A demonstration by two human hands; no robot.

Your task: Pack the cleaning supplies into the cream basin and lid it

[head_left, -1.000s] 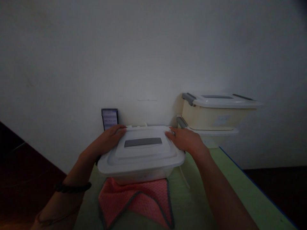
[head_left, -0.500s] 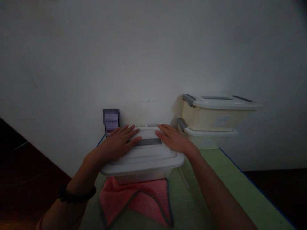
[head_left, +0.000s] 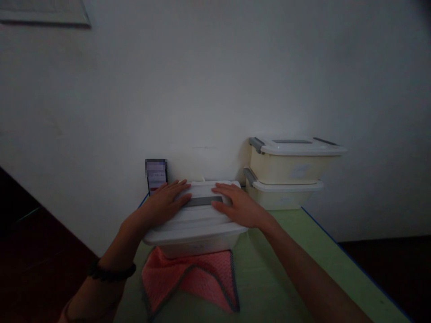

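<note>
A white storage box (head_left: 198, 244) with a lid (head_left: 198, 218) and a grey strip across its top stands in front of me on the green table. My left hand (head_left: 165, 202) lies flat on the left part of the lid, fingers stretched out. On the right part rests my right hand (head_left: 239, 204), its fingers spread and the tips near the grey strip. The lid sits on the box. A pink cloth (head_left: 202, 280) with a grey edge lies crumpled against the front of the box, which may stand partly on it.
Two cream boxes with white lids and grey latches are stacked at the back right, an upper box (head_left: 286, 168) on a lower box (head_left: 279, 197). A phone (head_left: 156, 176) leans on the wall behind my left hand. The green table (head_left: 319, 260) has blue edges.
My right hand has shifted slightly left on the lid, and the lid's right end sits further left. The view has tilted up a little, bringing a frame on the wall into sight.
</note>
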